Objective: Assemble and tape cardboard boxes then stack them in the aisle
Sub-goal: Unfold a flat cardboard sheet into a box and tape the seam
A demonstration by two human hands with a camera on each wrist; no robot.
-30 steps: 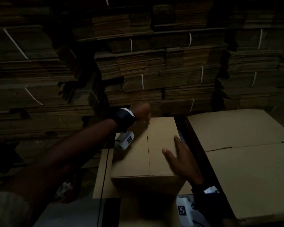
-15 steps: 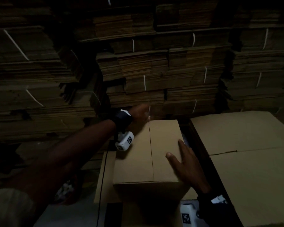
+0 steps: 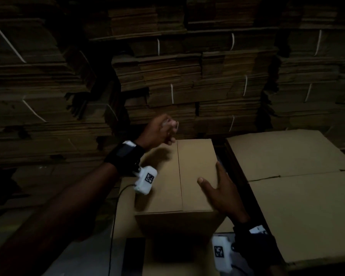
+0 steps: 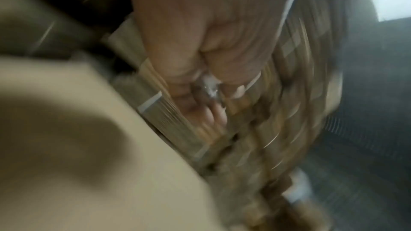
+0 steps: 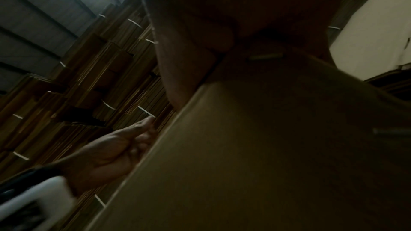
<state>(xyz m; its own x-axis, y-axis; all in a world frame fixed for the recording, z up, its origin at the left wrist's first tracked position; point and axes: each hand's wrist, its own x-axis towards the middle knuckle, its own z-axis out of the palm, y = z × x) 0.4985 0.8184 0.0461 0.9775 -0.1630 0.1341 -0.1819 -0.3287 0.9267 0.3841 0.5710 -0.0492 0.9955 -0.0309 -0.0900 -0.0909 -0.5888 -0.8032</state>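
While the right hand (image 3: 221, 193) lay flat, fingers spread, on the box (image 3: 177, 176), the left hand (image 3: 159, 129) pinched something shiny, probably tape, past its far edge, so crooked taping seemed likely.

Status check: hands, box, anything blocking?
Left hand raised past the box's far edge, pinching something small and clear, likely tape. Right hand flat on the box. Flaps closed, seam looks untaped. Nothing blocking.

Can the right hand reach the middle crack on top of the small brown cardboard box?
Probably yes. The right hand lies flat on the small brown cardboard box, beside the middle crack, with bare cardboard between them.
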